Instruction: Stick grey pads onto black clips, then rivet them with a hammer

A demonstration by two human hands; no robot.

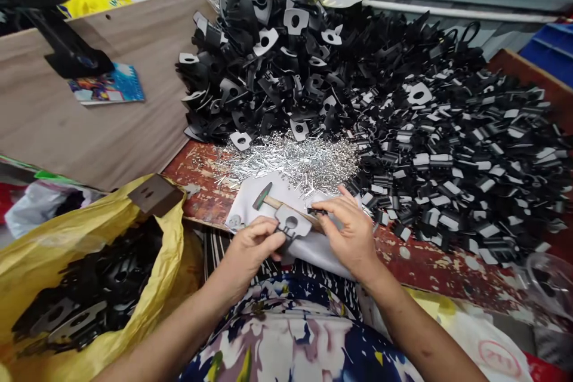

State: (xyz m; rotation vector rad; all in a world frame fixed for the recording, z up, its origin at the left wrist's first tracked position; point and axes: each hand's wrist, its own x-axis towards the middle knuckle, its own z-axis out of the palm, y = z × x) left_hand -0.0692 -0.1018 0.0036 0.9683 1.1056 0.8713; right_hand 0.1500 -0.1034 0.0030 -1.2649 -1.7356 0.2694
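Pinched in my left hand (pixel 257 242) is a flat black plastic clip part (pixel 293 222) with a round hole; its face shines grey. My right hand (pixel 349 227), just to the right of it, pinches a small black piece (pixel 317 211) between thumb and fingers. The two parts are apart. Beneath both hands, a light grey cloth (pixel 242 206) drapes over the table's front edge. On the cloth lies a hammer (pixel 264 196), its wooden handle partly hidden behind the clip part. A heap of thin metal pins (pixel 286 155) lies just beyond.
Large black clip parts (pixel 264 42) form a tall pile at the back. Small black pieces (pixel 443 161) cover the right side of the worn red table (pixel 197 173). A yellow bag (pixel 172 250) of black parts stands at left, near a wooden board (pixel 147 30).
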